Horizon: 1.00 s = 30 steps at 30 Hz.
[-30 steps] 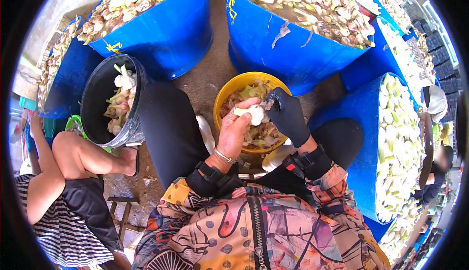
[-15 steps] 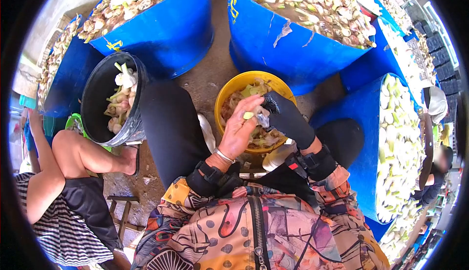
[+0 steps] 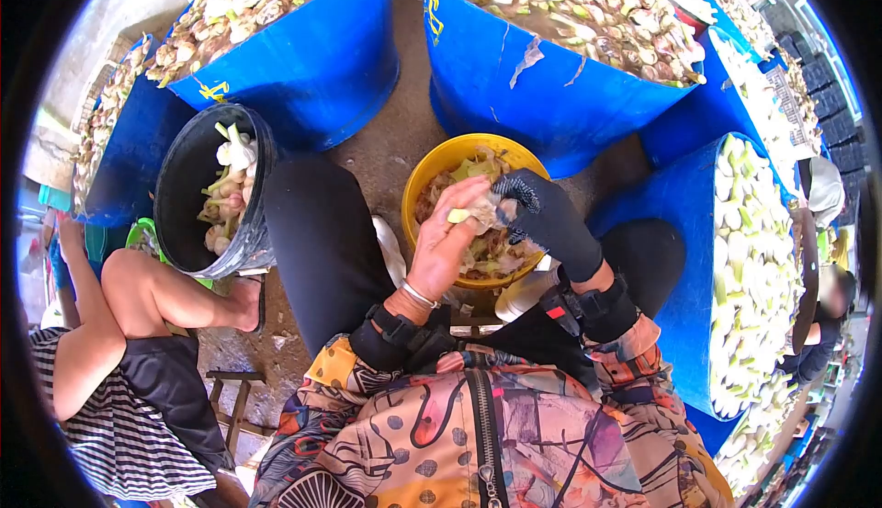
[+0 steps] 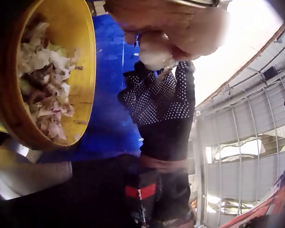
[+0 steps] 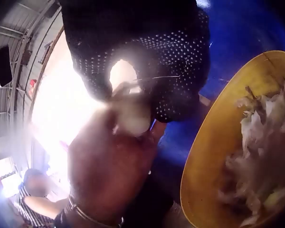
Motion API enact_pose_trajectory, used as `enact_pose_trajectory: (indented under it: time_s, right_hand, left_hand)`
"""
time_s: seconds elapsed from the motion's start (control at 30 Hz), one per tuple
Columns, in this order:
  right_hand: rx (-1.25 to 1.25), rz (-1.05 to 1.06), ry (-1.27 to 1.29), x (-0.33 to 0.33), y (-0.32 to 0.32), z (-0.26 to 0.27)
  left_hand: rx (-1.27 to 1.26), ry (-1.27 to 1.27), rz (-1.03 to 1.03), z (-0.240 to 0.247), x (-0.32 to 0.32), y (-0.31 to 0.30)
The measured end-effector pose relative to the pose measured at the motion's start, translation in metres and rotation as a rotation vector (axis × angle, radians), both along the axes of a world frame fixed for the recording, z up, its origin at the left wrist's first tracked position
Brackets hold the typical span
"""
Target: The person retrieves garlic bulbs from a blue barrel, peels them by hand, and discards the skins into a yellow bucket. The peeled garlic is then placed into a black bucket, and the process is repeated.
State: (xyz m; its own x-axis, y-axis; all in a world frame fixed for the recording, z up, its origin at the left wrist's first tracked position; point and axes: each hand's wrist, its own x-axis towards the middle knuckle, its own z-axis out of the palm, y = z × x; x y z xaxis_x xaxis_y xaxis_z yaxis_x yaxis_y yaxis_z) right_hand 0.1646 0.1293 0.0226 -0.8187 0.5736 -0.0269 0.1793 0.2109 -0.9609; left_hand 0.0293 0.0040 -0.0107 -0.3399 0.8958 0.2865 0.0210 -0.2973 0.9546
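A yellow bucket [image 3: 412,191] of papery peelings [image 4: 50,80] stands between the seated person's legs, partly covered by the hands above it. To the left, a black bucket [image 3: 175,205] leans, with whole garlic heads [image 3: 230,191] inside. Large blue tubs [image 3: 551,104] heaped with garlic stand at the far side and the right. At near left sits another person in a striped shirt [image 3: 119,425].

The floor [image 3: 381,145] is brown and littered with scraps; the left wrist view catches a ribbed, light-coloured roof [image 4: 247,123].

Over the yellow bucket, the two hands meet at one garlic bulb [image 3: 482,209]. The bare left hand [image 3: 450,237] has its fingers closed around it; the right hand [image 3: 551,223], in a dark dotted glove, pinches its far-right side with curled fingers. The bulb is whitish, with a short pale-green stem stub pointing left; blur and fingers hide the rest.
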Motion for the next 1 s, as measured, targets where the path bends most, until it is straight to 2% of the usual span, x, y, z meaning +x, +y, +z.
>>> enact_pose_trajectory:
  time_s: [0.07, 0.13, 0.27, 0.37, 0.4, 0.43, 0.5, 0.53, 0.6, 0.7, 0.8, 0.83, 0.9, 1.0]
  right_hand:
    - [0.291, -0.017, 0.075, -0.006, -0.008, -0.007]
    - [0.273, -0.003, 0.043, -0.006, -0.007, -0.012]
    - [0.118, 0.081, 0.004, 0.001, 0.01, -0.031]
    - [-0.141, -0.051, 0.038, 0.006, 0.017, -0.028]
    - [0.125, -0.104, 0.088, 0.004, 0.016, -0.027]
    - [0.108, -0.082, 0.029, 0.005, 0.017, -0.025]
    - [0.068, -0.035, -0.087, 0.007, 0.015, -0.017]
    - [0.134, 0.016, -0.109, 0.006, 0.01, -0.013]
    - [0.271, 0.108, -0.157, 0.004, 0.002, -0.004]
    - [0.33, 0.116, -0.095, 0.001, 0.001, -0.016]
    - [0.067, 0.151, 0.069, 0.004, 0.003, -0.04]
    - [0.05, 0.161, 0.097, 0.006, 0.005, -0.043]
    - [0.013, 0.184, 0.154, 0.006, 0.005, -0.044]
    - [-0.336, 0.071, 0.136, 0.016, -0.001, -0.027]
  left_hand:
    - [-0.006, 0.123, -0.004, 0.007, 0.004, -0.003]
    - [-0.025, 0.243, -0.017, 0.01, 0.005, -0.004]
    - [-0.011, 0.039, -0.048, -0.002, 0.004, 0.0]
    - [-0.01, -0.248, -0.099, -0.003, 0.006, 0.003]
    - [-0.027, -0.368, -0.109, -0.003, 0.007, 0.002]
    - [-0.043, -0.488, -0.115, -0.003, 0.008, 0.001]
    - [-0.034, -0.462, -0.109, -0.007, 0.004, 0.001]
    - [-0.033, -0.447, -0.108, -0.008, 0.003, 0.0]
    - [-0.023, -0.261, -0.076, -0.006, 0.001, -0.001]
    - [-0.001, 0.004, -0.059, 0.005, 0.002, -0.002]
    - [-0.005, 0.154, -0.081, 0.007, 0.004, -0.003]
    - [-0.01, 0.185, -0.093, 0.007, 0.005, -0.002]
    - [-0.002, 0.181, -0.107, 0.006, 0.006, -0.002]
    - [0.023, 0.073, -0.159, 0.008, 0.01, -0.002]
